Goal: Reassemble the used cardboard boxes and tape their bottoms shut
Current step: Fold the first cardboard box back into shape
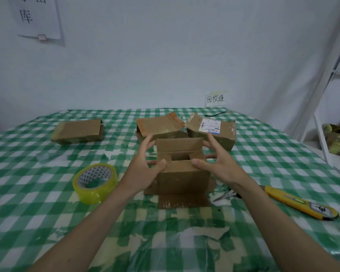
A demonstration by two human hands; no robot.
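Observation:
A small brown cardboard box [183, 179] stands upright at the middle of the green checked table [47, 213], its lower flaps splayed on the cloth. Its upper side flaps are folded in, the far flap stands up and the near flap is bent inward. My left hand [145, 163] grips the box's left side, thumb on the near flap. My right hand [218, 161] grips its right side the same way. A roll of clear yellowish tape [95, 183] lies to the left of the box, apart from both hands.
A yellow utility knife [300, 203] lies at the right. Behind the box lie a flattened box [159, 126] and a box with a shipping label [214, 132]; another flattened box [78, 132] lies far left. A white shelf frame [322, 118] stands at the right edge.

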